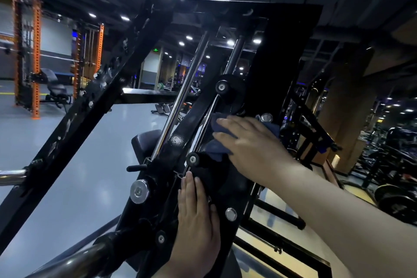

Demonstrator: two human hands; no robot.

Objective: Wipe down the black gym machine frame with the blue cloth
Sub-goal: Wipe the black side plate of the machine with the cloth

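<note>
The black gym machine frame (277, 56) rises tilted through the middle of the view, with chrome guide rods and black pulleys on it. The blue cloth (217, 151) lies bunched against the frame between two pulleys. My right hand (250, 142) lies flat on the cloth with straight fingers and presses it to the frame. Lower down, my left hand (198, 216) rests flat on the black plate of the frame, fingers straight and pointing up. Part of the cloth is hidden under my right hand.
A slanted black beam (94, 95) with holes crosses the left side. A chrome bar (11, 177) sticks in at the left edge, and a padded seat (144, 142) sits behind the rods. Orange racks (36, 56) and a bench stand far left, more machines at right.
</note>
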